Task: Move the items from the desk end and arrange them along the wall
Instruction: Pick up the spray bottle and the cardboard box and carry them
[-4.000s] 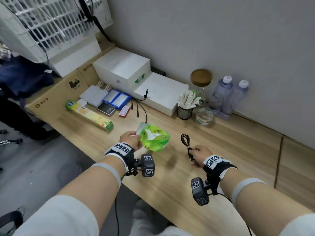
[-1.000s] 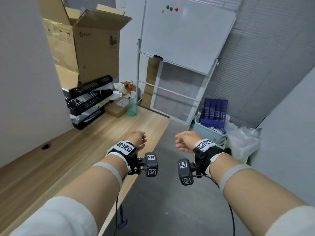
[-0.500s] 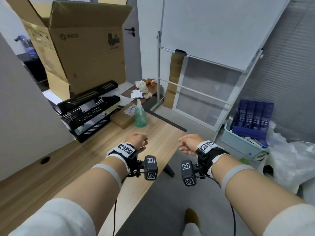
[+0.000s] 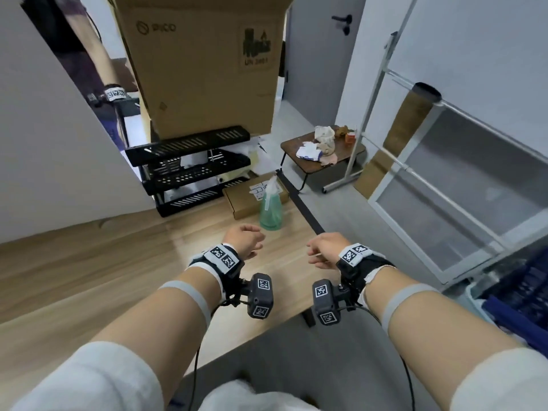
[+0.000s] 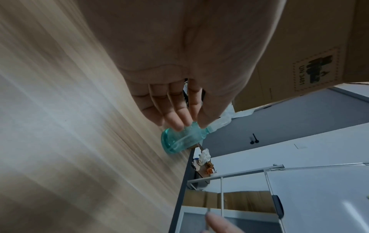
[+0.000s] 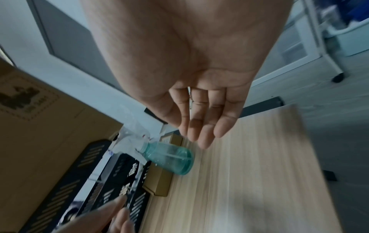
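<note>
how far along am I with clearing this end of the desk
Nothing here looks moved yet. The spray bottle, flat cardboard box and black tray rack all stand at the desk end. Both hands are empty: the left hand hovers nearest the bottle, the right hand beside it. Left: carry each item to the wall.
</note>
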Demonstrator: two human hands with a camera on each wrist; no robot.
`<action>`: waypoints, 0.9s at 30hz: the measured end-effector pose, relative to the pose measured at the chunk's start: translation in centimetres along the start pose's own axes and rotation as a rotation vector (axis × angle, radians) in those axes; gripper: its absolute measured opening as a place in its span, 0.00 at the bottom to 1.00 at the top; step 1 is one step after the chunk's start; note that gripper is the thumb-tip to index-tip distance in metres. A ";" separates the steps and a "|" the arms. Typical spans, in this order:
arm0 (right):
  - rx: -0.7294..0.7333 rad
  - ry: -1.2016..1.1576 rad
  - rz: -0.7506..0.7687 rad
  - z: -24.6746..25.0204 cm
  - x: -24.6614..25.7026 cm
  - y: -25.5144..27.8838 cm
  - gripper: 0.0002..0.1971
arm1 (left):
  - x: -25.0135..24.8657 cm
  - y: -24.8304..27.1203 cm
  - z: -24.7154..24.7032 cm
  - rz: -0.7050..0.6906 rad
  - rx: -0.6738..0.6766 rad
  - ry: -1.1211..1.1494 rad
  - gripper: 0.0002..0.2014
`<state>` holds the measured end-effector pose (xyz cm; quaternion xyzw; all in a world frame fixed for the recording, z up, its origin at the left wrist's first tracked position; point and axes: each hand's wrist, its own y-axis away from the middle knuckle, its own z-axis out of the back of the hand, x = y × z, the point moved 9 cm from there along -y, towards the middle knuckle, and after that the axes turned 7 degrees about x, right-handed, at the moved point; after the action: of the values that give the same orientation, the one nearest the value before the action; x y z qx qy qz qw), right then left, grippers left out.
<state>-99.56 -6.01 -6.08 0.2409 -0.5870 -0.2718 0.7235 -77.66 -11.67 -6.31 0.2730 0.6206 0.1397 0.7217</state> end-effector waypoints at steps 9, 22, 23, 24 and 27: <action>0.060 0.143 0.044 -0.9 5.0 -9.4 0.14 | -0.9 -9.1 -0.4 0.006 0.024 -0.146 0.40; 0.253 0.089 0.031 -3.3 7.4 -20.4 0.15 | 0.9 -17.0 -2.4 -0.043 0.007 -0.323 0.48; 0.263 0.042 -0.013 -3.2 7.0 -20.9 0.14 | 1.6 -17.5 -2.3 -0.024 -0.019 -0.304 0.46; 0.293 0.012 -0.055 -3.2 6.6 -21.2 0.14 | 2.2 -17.6 -2.2 0.008 -0.039 -0.285 0.42; 0.401 0.076 -0.100 -3.3 6.1 -21.8 0.13 | 2.8 -17.3 -2.3 0.067 -0.048 -0.224 0.19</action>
<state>-97.70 -26.12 -16.91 0.4192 -0.5889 -0.1759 0.6682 -81.73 -23.69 -18.61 0.2900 0.5230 0.1469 0.7879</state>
